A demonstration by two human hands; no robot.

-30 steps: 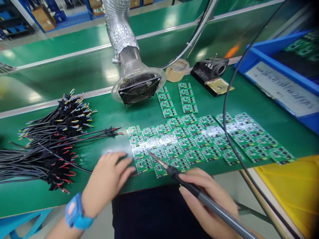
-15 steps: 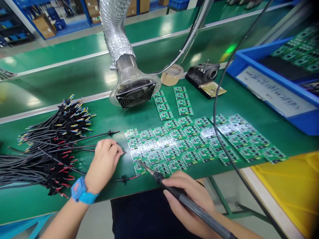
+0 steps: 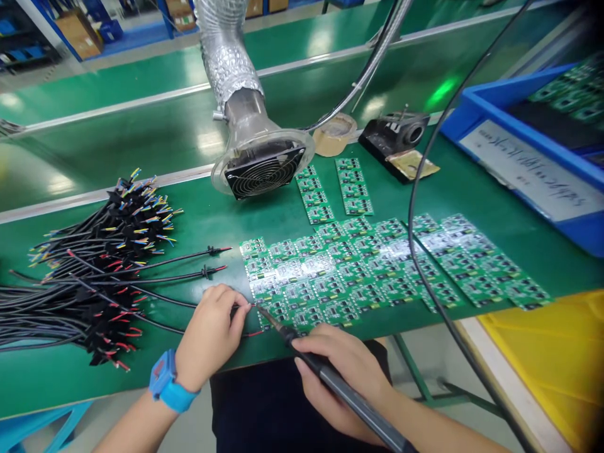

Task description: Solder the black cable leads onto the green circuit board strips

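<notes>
My left hand [image 3: 219,324] is closed in a pinch on a black cable [image 3: 175,301], whose thin red end pokes out at the edge of the circuit boards [image 3: 325,287]. In my right hand [image 3: 340,371] is a soldering iron [image 3: 325,374], held like a pen. Its tip points at the left column of boards, close to the left fingertips; whether it touches cannot be told. Two more cables [image 3: 207,272] lie with red ends toward the boards. Another red wire end shows below my left hand, its cable partly hidden.
A bundle of black cables [image 3: 106,277] fills the left side. Above the boards hangs a fume extractor [image 3: 264,167]. Behind stand a tape roll [image 3: 335,134] and an iron stand [image 3: 396,141]. A blue bin [image 3: 528,170] is at right; the iron's cord [image 3: 415,207] crosses the boards.
My left hand has moved right and down, bringing a cable end to the left column of boards. The iron's tip has shifted slightly toward it. Two cables formerly partly covered now show.
</notes>
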